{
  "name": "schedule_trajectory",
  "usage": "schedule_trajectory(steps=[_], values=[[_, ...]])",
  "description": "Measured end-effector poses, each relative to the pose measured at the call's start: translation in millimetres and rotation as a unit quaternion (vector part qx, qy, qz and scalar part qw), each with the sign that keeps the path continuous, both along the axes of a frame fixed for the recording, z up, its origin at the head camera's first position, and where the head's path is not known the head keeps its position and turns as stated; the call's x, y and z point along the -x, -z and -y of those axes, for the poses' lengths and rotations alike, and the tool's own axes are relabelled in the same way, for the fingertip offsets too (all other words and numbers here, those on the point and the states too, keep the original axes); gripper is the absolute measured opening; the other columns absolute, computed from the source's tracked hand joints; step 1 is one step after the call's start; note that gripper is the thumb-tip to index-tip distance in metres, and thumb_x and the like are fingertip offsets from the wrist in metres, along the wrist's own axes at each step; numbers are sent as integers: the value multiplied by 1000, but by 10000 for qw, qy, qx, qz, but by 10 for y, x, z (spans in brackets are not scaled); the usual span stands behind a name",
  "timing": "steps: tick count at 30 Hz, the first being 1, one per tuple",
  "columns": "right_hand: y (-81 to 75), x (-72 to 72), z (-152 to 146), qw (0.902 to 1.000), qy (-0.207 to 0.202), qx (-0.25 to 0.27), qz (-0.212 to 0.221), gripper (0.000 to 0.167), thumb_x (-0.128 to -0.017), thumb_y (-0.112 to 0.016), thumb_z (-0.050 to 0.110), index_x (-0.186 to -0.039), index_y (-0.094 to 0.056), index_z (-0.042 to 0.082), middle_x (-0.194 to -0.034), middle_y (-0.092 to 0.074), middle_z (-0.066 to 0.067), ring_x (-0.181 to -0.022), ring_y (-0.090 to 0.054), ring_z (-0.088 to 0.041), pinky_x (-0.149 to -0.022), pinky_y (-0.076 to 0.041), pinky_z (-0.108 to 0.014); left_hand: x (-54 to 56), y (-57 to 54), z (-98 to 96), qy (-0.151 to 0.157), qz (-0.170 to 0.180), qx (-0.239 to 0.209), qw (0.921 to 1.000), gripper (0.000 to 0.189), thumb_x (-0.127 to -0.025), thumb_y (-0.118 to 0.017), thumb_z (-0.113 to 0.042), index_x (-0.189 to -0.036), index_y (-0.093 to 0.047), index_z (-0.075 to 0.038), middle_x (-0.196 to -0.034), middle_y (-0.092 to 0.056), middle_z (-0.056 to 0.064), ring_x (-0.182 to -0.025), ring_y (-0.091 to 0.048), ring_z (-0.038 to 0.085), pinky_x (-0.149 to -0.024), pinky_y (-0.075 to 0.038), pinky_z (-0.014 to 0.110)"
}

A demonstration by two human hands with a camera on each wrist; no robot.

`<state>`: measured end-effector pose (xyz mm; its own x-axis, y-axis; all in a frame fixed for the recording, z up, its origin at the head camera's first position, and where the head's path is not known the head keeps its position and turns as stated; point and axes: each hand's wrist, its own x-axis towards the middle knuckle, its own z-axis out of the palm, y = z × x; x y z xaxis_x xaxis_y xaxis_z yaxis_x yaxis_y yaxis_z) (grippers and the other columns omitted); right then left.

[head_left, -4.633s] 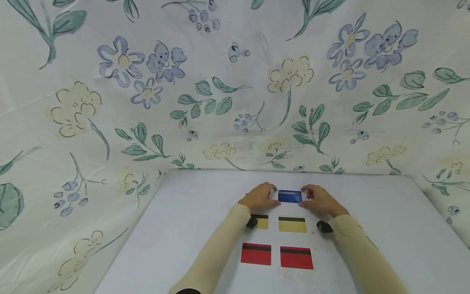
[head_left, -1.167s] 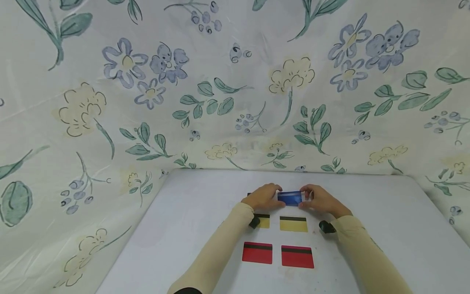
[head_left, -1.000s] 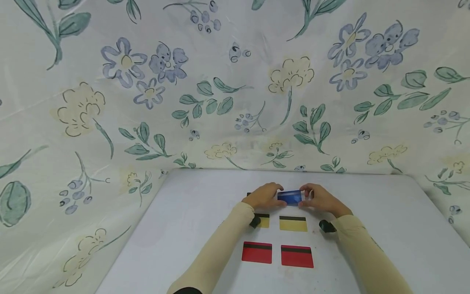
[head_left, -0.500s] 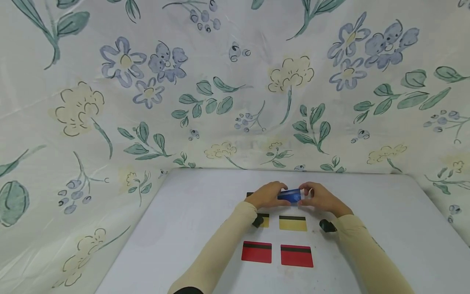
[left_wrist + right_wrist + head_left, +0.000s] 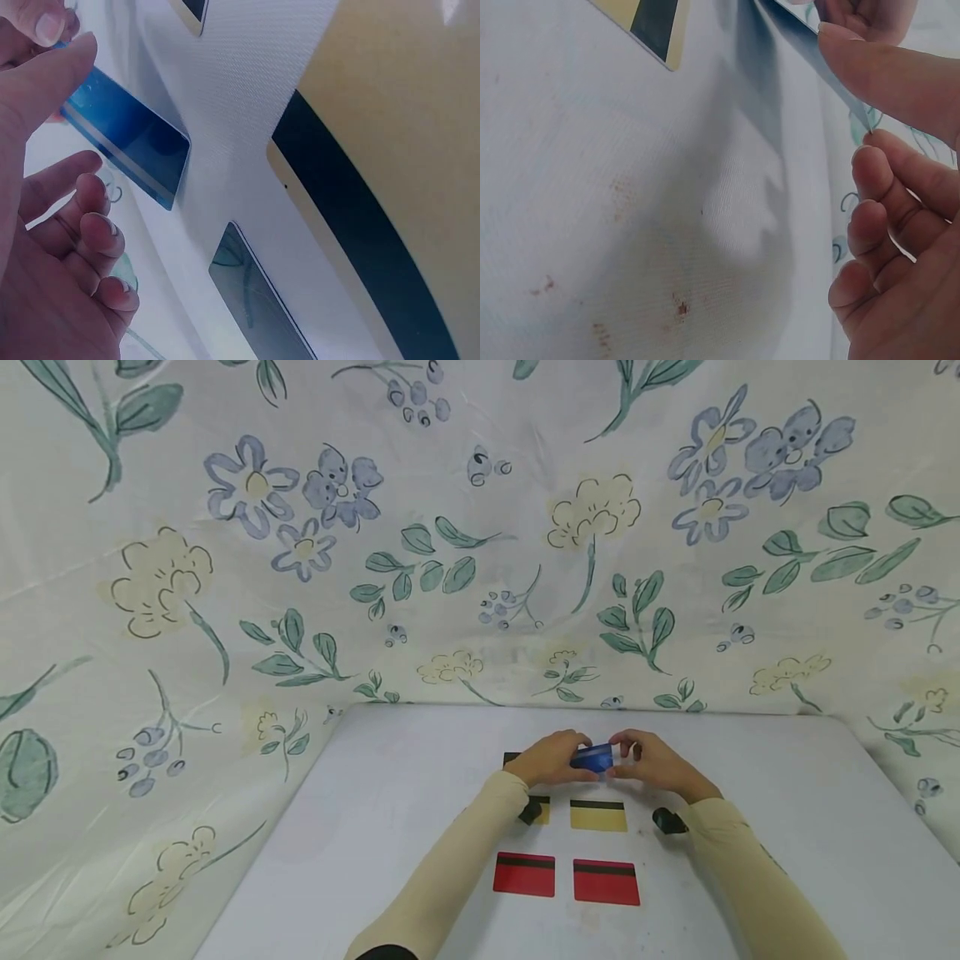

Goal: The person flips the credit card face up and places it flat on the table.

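Note:
Both hands hold a blue card with a pale stripe at the far middle of the white table, tilted above the surface. My left hand has its thumb across the card and its index fingertip by the opposite long edge; in the left wrist view one end of the blue card sticks out past it. My right hand pinches the other end between thumb and index finger, as the right wrist view shows with the card nearly edge-on. Its remaining fingers are curled.
Two red cards lie nearest, side by side. Beyond them are two yellow cards, one partly covered by the left wrist. A dark-striped card is mostly hidden behind the left hand. Floral cloth hangs beyond the table.
The blue card, flat between the hands at first, has been raised and tilted. My left hand has slid right along it, closer to the right hand. The other cards have stayed put.

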<state>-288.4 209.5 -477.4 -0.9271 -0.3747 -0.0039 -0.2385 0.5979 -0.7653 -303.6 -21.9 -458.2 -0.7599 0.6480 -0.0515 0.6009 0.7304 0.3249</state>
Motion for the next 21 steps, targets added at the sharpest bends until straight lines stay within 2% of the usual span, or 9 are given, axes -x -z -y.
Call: schedule_trajectory(steps=[12, 21], values=[[-15, -10, 29, 10000, -20, 65, -21, 56, -87, -82, 25, -132, -60, 0, -103, -56, -12, -89, -48, -22, -69, -42, -28, 21, -5, -29, 120, -38, -39, 9999, 61, -95, -74, -44, -142, -58, -9, -126, -67, 6, -105, -61, 12, -98, -52, 27], [-19, -18, 43, 9999, 7, 30, -124, 57, -86, -83, 25, -132, -61, 0, -102, -57, -12, -88, -48, -22, -68, -41, -28, -8, -58, -50, 97, 60, -45, 9999, 61, -94, -75, -43, -142, -58, -9, -125, -67, 5, -103, -60, 12, -97, -52, 26]])
